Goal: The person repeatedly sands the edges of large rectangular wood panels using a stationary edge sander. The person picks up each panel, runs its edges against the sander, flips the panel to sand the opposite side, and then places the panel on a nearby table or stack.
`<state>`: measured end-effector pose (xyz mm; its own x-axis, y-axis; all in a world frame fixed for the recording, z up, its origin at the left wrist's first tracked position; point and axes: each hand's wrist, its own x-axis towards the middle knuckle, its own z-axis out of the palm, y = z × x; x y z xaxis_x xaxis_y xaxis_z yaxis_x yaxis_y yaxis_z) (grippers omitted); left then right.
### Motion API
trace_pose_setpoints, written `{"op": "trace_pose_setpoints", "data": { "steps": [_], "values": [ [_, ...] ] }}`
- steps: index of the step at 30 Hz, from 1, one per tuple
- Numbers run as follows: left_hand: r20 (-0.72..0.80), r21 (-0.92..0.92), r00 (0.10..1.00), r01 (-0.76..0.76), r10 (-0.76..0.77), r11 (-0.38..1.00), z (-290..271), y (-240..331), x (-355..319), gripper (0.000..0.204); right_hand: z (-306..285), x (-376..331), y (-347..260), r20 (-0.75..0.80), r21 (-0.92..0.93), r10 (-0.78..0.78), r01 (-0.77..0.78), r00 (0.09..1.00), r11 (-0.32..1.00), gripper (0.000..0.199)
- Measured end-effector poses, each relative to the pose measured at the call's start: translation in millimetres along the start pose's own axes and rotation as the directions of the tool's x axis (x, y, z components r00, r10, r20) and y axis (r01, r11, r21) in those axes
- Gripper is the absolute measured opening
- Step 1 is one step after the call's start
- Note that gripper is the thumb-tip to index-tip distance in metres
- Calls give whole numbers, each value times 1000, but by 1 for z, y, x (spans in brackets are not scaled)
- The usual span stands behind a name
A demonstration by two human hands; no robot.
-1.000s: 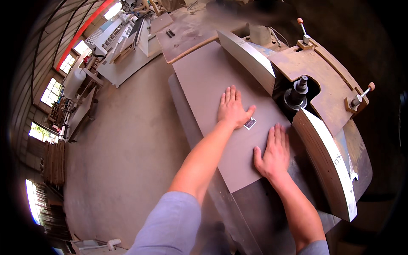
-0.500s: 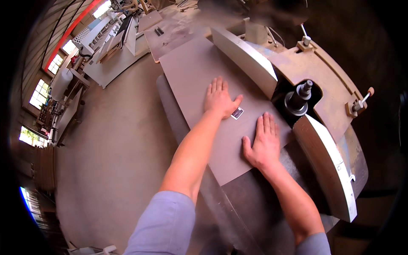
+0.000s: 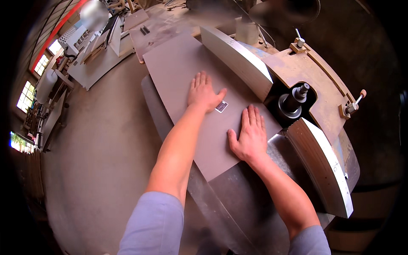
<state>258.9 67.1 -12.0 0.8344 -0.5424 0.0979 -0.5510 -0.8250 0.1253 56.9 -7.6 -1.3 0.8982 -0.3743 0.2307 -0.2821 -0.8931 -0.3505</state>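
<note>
My left hand [image 3: 205, 94] lies flat on a grey-brown panel [image 3: 174, 80], fingers spread, its thumb beside a small printed label [image 3: 221, 106]. Nearer to me, my right hand [image 3: 250, 135] also rests flat on the panel, close to its near right edge, with the thumb held apart. The panel lies on the dark metal table [image 3: 225, 204] of a machine and runs along its far fence board [image 3: 238, 57]. Right of the panel's right corner, an upright dark metal spindle [image 3: 296, 100] stands in the gap between the fence boards.
A second, pale-faced fence board [image 3: 323, 165] stands at the right. Behind the spindle is a wooden plate [image 3: 293, 63] with a clamp handle [image 3: 352, 106]. Beyond the panel, a worktop [image 3: 157, 40] carries small dark pieces. Boards lean on a grey table [image 3: 102, 63] at the far left.
The panel has slid a little forward along the far fence board, with both hands still flat on it. The whole view has shifted slightly, so things appear farther left.
</note>
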Motion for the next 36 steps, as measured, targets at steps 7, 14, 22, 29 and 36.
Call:
{"op": "trace_pose_setpoints", "data": {
  "steps": [7,14,22,29,36],
  "values": [
    [2,3,1000,12,-12,1000,0,-26,30,88,19,32,-14,-40,-19,-13,12,999,1000,74],
    [-28,-20,1000,-4,4,1000,3,-45,48,87,26,54,-28,-57,-11,-18,18,998,1000,73],
    [23,-40,1000,-13,13,999,-5,-40,50,86,20,56,-31,-29,-41,28,-29,999,999,74],
    [19,-40,1000,-22,23,999,-2,-53,74,87,24,76,-36,-36,17,38,-37,999,999,73],
    [60,-62,987,-148,152,987,6,-74,79,83,23,83,-39,-3,44,47,-47,999,998,74]
  ]
}}
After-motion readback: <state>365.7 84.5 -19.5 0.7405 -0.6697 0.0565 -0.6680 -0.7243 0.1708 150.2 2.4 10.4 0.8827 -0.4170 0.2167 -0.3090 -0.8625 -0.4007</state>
